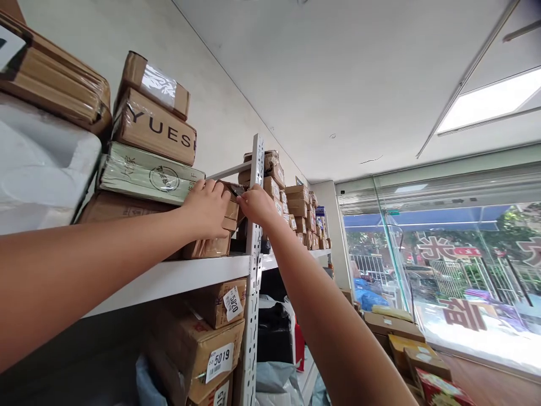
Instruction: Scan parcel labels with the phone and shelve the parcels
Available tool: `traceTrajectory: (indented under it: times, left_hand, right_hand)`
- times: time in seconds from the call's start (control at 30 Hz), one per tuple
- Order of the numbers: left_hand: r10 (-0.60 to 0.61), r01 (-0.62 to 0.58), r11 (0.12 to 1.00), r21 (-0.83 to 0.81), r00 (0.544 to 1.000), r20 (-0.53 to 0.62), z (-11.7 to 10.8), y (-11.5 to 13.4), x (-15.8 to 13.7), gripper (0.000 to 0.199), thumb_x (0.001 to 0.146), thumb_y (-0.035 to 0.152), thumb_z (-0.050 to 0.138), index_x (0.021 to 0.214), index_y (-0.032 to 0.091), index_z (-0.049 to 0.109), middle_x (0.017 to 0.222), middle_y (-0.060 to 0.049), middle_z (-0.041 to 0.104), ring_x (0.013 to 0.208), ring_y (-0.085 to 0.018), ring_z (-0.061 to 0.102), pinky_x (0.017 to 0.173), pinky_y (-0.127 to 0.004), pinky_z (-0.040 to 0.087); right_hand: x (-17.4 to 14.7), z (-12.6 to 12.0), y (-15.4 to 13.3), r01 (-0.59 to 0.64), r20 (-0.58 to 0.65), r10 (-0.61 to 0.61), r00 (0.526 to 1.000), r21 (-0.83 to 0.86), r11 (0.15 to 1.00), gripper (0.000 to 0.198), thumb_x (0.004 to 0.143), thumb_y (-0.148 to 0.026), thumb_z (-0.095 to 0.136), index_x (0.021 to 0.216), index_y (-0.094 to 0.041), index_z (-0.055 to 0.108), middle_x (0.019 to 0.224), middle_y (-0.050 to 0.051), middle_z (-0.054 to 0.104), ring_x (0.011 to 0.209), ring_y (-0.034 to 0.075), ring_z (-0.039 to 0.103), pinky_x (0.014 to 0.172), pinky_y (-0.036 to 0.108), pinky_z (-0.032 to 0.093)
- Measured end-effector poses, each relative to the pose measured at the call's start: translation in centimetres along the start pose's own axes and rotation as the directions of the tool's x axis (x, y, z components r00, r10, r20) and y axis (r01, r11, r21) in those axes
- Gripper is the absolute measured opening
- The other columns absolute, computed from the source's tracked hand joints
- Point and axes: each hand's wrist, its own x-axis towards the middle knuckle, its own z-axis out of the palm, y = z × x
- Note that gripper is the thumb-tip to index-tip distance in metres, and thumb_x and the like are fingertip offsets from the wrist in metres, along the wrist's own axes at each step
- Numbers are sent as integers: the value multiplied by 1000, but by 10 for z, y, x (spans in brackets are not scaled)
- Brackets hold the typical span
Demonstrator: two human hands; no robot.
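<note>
left hand spread over brown cartons, right hand pinching a dark packet: positioning, it seems; next needs steady support.

- The left hand lies with spread fingers over the boxes, beside a pale green box.
- The right hand, with bent fingers, is at a dark thing, too small to recognise, near the white post.
- Above the green box, a brown box reads "YUES".
- Under the shelf are numbered boxes.
</note>
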Motion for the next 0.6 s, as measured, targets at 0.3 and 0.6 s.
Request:
traceTrajectory:
  times: [0.3, 0.6]
  left_hand:
    - [23, -24, 1000, -9, 998, -52, -12, -1, 0, 86, 67, 65, 68, 125, 3, 53, 123, -24, 52, 118, -39, 46, 102, -47, 31]
    - [-66, -8, 934, -357, 979, -194, -80, -40, -166, 58, 85, 60, 34, 113, 19, 63, 111, 1, 56, 114, -24, 52, 99, -42, 40]
  right_hand:
    - [0, -2, 7, -27, -143, 39, 989, 83, 996, 37, 94, -43, 46, 80, -18, 70, 82, 8, 67, 76, 23, 61, 62, 31, 39]
    - [-183, 51, -75, 136, -75, -117, 990, 694, 707, 27, 89, -39, 47, 99, -18, 59, 68, 1, 57, 58, 18, 57, 56, 30, 43]
